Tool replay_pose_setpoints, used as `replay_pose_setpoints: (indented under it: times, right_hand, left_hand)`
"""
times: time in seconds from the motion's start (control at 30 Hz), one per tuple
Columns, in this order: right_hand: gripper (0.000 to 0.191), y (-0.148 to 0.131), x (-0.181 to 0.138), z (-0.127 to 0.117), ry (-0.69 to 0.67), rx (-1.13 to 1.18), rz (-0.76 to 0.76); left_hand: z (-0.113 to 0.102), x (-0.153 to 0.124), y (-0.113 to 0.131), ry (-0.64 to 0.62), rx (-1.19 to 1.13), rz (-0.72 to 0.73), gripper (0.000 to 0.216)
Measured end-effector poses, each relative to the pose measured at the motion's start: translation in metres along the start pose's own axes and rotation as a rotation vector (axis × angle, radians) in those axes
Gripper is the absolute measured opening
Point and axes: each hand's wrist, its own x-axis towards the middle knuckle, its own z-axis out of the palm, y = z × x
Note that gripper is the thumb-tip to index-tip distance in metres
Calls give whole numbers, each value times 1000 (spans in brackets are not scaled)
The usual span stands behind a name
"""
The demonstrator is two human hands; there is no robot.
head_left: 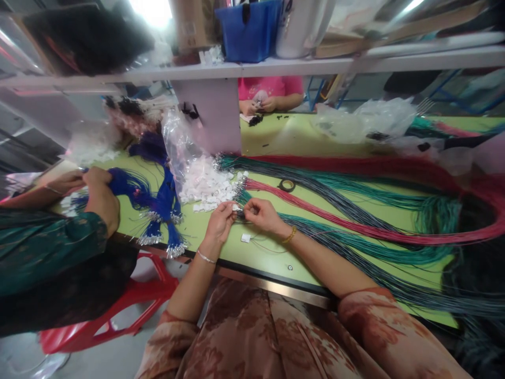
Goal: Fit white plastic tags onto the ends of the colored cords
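Observation:
My left hand (221, 223) is closed in a pinch on a small white plastic connector (235, 207) above the table edge. Right beside it, my right hand (263, 215) has thumb and forefinger pressed together on a thin wire, its tip close to the connector; the wire itself is barely visible. Behind both hands lies a heap of white connectors (205, 184). Bundles of red wires (315, 208), green wires (351, 241) and black wires (335, 202) stretch off to the right, terminal ends toward my hands. A single white connector (245, 238) with thin wires lies just in front.
A roll of black tape (287, 185) rests among the bundles. To the left, a co-worker's hands (97, 179) handle blue wires (132, 187). Across the table another person's hands (260, 105) work. A shelf (221, 71) with a blue bin (248, 31) spans above.

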Motion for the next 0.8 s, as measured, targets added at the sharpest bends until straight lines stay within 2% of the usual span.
replay_pose_setpoints:
  times: [0.57,0.8]
  right_hand:
    - [11,3,5,1,-1,26,35]
    - [19,3,2,5,-8,26,100]
  left_hand:
    - [3,3,-4,34,31,2,26]
    - [8,-2,-15,45,117,81,24]
